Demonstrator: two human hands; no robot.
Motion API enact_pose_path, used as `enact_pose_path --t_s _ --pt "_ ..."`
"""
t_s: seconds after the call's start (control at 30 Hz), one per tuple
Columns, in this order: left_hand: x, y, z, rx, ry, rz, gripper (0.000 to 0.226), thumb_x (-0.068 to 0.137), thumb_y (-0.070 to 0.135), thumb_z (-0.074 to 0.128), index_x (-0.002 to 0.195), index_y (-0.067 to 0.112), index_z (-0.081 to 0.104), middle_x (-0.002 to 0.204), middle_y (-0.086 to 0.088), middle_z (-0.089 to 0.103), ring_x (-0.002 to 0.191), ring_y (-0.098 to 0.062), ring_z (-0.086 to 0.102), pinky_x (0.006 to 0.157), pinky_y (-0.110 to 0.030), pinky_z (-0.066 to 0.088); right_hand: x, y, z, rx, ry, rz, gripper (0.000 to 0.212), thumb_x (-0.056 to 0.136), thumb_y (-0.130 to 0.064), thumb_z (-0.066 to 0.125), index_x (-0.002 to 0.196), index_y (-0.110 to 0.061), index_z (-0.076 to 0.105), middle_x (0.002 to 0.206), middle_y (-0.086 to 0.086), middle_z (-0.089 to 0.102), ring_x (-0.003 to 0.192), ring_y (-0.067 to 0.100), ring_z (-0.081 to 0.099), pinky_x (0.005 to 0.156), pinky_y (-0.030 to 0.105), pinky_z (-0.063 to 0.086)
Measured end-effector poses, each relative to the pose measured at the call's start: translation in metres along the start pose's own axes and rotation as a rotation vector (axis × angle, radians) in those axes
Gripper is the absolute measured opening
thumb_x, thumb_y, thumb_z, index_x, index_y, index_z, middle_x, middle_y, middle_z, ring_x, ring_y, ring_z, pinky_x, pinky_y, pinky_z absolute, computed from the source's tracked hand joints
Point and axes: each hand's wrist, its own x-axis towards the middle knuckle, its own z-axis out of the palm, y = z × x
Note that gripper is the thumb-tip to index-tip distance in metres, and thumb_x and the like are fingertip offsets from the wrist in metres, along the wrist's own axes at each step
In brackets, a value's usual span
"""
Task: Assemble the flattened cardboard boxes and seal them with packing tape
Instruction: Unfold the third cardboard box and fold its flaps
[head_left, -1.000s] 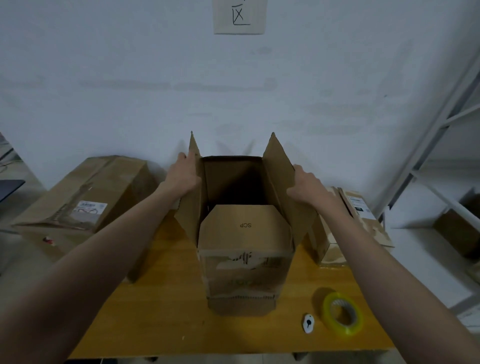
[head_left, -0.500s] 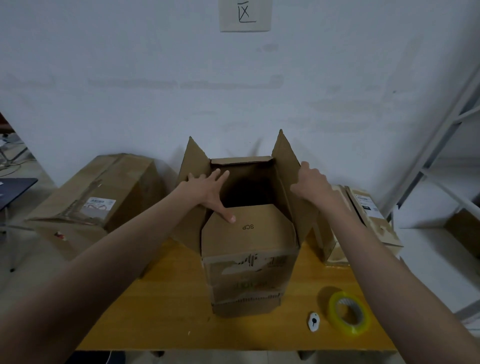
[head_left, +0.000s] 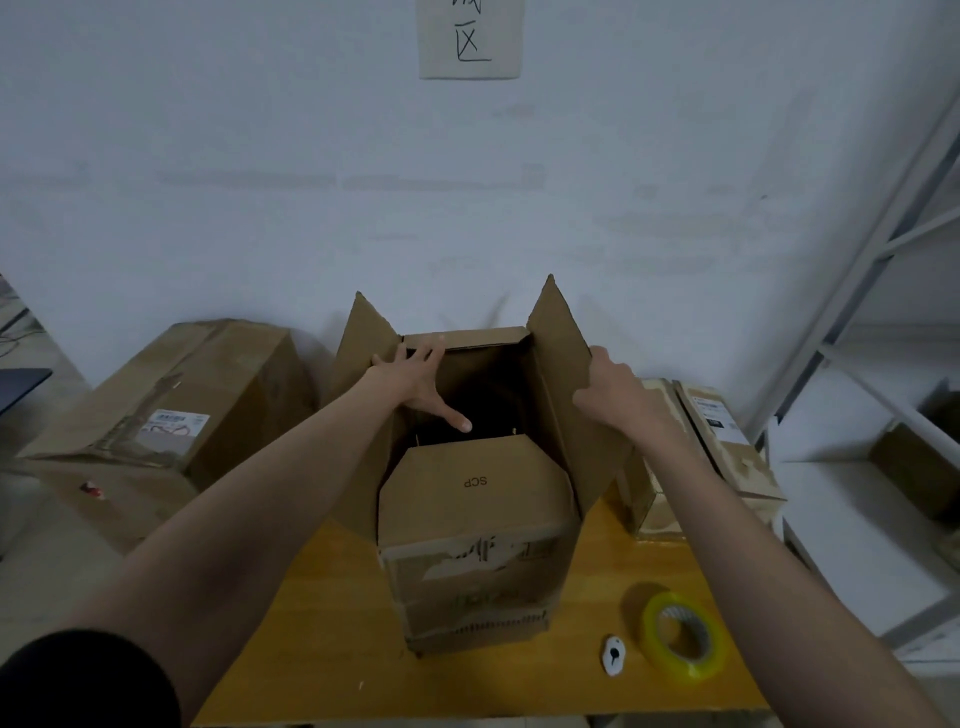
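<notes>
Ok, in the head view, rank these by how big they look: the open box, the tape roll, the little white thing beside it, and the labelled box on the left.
1. open box, though it sits nearer the camera
2. labelled box, further back, so the true order with the first is unsure
3. tape roll
4. white thing

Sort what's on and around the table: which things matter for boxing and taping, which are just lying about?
In the job:
open cardboard box, flaps up
left hand reaching over its opening
right hand on the right flap
yellow tape roll
small white cutter

Lying about:
large labelled box at left
labelled boxes at right
metal shelving
</notes>
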Motion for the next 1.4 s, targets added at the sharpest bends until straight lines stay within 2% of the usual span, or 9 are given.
enact_pose_path --t_s 0.17,0.43,0.63,0.73,0.83,0.97,1.17,1.27,1.4 --pt "0.011 -0.003 0.013 -0.051 -0.083 0.026 0.148 0.041 0.108 0.040 0.157 0.034 -0.013 0.168 -0.003 0.001 0.153 -0.034 -0.006 0.114 -0.068 -0.008 -0.001 0.015 -0.008 0.102 -0.028 0.021 0.054 0.093 -0.008 0.049 0.144 -0.007 0.032 0.114 0.016 0.058 0.096 0.030 0.059 0.071 0.035 0.049" --pt "0.012 -0.012 0.003 0.012 -0.224 0.172 0.150 0.037 0.103 0.057 0.155 0.042 -0.014 0.167 0.010 -0.010 0.153 -0.026 -0.013 0.118 -0.063 -0.008 0.003 0.006 -0.007 0.090 -0.032 0.016 0.051 0.092 -0.008 0.047 0.141 -0.008 0.035 0.112 0.016 0.058 0.091 0.029 0.058 0.061 0.031 0.043" --pt "0.004 -0.012 0.016 0.064 -0.223 0.147 0.158 0.033 0.101 0.061 0.155 0.039 -0.018 0.166 0.009 -0.016 0.151 -0.030 -0.019 0.116 -0.064 -0.015 0.006 -0.003 0.000 0.025 -0.021 -0.008 0.052 0.088 -0.006 0.047 0.139 -0.009 0.035 0.107 0.016 0.058 0.094 0.035 0.060 0.082 0.045 0.054" --pt "0.000 -0.012 0.019 0.076 -0.209 0.133 0.156 0.036 0.100 0.060 0.155 0.037 -0.019 0.165 0.010 -0.017 0.151 -0.031 -0.020 0.115 -0.065 -0.016 0.007 -0.007 0.005 0.103 -0.054 -0.052 0.060 0.087 -0.007 0.050 0.144 -0.015 0.032 0.107 0.010 0.058 0.091 0.026 0.058 0.073 0.038 0.053" --pt "-0.002 -0.010 0.020 0.086 -0.190 0.117 0.152 0.042 0.099 0.060 0.155 0.035 -0.020 0.166 0.009 -0.017 0.151 -0.033 -0.020 0.114 -0.065 -0.018 0.007 -0.016 0.013 0.224 -0.186 -0.139 0.073 0.087 -0.023 0.058 0.153 -0.025 0.025 0.138 0.004 0.050 0.104 0.015 0.049 0.067 0.022 0.041" --pt "-0.011 -0.005 0.011 0.195 -0.067 0.041 0.142 0.055 0.095 0.058 0.159 0.028 -0.010 0.167 0.000 -0.010 0.150 -0.041 -0.018 0.113 -0.068 -0.017 0.006 -0.026 0.046 0.178 -0.308 -0.192 0.091 0.080 -0.054 0.065 0.156 -0.036 0.019 0.160 0.003 0.025 0.140 0.028 0.034 0.106 0.040 0.039" --pt "-0.032 -0.010 -0.014 0.189 0.268 -0.301 0.106 0.088 0.043 0.066 0.157 0.006 -0.006 0.162 -0.027 -0.010 0.142 -0.060 0.015 0.112 -0.071 0.022 0.007 -0.013 0.087 0.022 -0.299 -0.154 0.079 0.082 -0.072 0.059 0.150 -0.039 0.034 0.163 0.008 0.006 0.149 0.043 0.010 0.122 0.055 0.010" --pt "-0.033 -0.011 -0.023 -0.136 0.412 -0.176 0.095 0.094 0.026 0.059 0.155 0.001 -0.009 0.154 -0.029 0.022 0.122 -0.047 0.048 0.094 -0.043 0.043 0.011 -0.006 0.088 0.103 -0.253 -0.138 0.079 0.082 -0.063 0.067 0.149 -0.032 0.037 0.161 0.010 0.003 0.143 0.040 0.029 0.120 0.048 0.026" --pt "-0.041 0.009 -0.032 -0.383 0.401 0.062 0.070 0.101 0.031 0.047 0.157 0.014 0.009 0.156 -0.012 0.030 0.123 -0.037 0.049 0.100 -0.039 0.042 0.018 0.001 0.087 0.168 -0.265 -0.092 0.084 0.079 -0.059 0.072 0.150 -0.031 0.036 0.158 0.010 0.007 0.138 0.037 0.035 0.114 0.045 0.033"
